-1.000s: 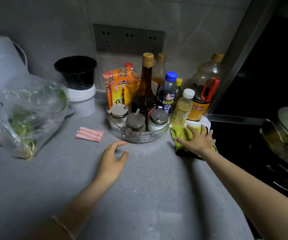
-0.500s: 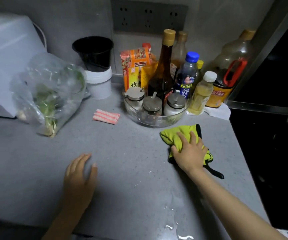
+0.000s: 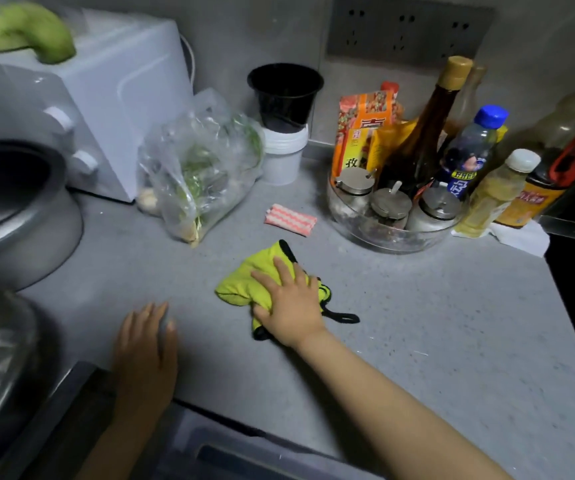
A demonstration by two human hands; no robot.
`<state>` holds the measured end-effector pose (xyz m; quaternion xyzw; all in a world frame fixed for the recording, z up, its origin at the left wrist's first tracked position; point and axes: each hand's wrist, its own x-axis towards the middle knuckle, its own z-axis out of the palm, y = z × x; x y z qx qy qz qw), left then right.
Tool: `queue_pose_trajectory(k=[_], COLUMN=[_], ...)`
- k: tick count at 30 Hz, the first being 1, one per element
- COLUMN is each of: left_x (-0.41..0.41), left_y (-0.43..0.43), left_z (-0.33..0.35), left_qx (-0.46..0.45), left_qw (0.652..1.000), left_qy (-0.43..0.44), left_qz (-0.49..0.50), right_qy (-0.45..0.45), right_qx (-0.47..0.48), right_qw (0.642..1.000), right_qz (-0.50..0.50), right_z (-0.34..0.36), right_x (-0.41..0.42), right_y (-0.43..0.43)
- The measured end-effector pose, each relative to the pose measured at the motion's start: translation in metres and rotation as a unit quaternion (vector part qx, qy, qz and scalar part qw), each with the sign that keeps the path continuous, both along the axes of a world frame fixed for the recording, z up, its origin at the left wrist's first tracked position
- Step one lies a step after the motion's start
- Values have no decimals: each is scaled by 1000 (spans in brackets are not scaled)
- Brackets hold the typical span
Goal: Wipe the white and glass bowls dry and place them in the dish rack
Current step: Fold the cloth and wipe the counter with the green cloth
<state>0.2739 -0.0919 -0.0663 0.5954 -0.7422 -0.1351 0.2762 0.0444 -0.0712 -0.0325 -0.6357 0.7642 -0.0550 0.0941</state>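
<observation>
While the left hand (image 3: 146,344) lies flat nearby, the right hand (image 3: 289,306) presses flat on the yellow cloth (image 3: 241,282).

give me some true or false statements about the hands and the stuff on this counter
1. The right hand presses on the yellow cloth. True.
2. The left hand holds a bowl. False: it lies flat on the counter and holds nothing.
3. The black cup stands on top of a white tub. True.
4. The pink striped sponge lies inside the glass tray. False: it lies on the counter, left of the tray.
5. The bag of greens lies beside the white appliance. True.
</observation>
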Motion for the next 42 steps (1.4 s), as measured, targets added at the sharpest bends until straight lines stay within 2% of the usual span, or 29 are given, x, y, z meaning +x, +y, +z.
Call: queue_pose_trajectory(k=[6,11,13,16,20,25,30,34,39,42], left_x=[10,37,46,55,61,59,45,16,-38,-70], left_y=[14,23,28,34,35,38,38,41,65,88], left_z=[-1,0,-1,-4,-1,-3,-7,-3,11,15], left_qx=[13,15,32,56,31,15,-3,-42,14,33], left_qw=[1000,998,996,993,985,981,984,989,989,987], left_qy=[-5,21,60,88,126,139,117,95,136,155], left_qz=[25,49,51,59,111,132,131,102,64,25], right_qy=[2,-8,-11,-13,-22,45,28,-23,-5,7], right_qx=[-29,-64,-63,-83,-70,-80,-107,-120,-86,-80], right_qw=[978,954,965,986,997,994,990,989,995,984], right_qz=[-208,-292,-254,-144,-37,64,93,81,-49,-160], right_z=[-2,-4,-3,-4,-6,-14,-17,-21,-16,-9], right_x=[-112,-81,-42,42,142,177,143,65,-75,-156], right_y=[65,56,39,11,-24,-28,6,68,130,157])
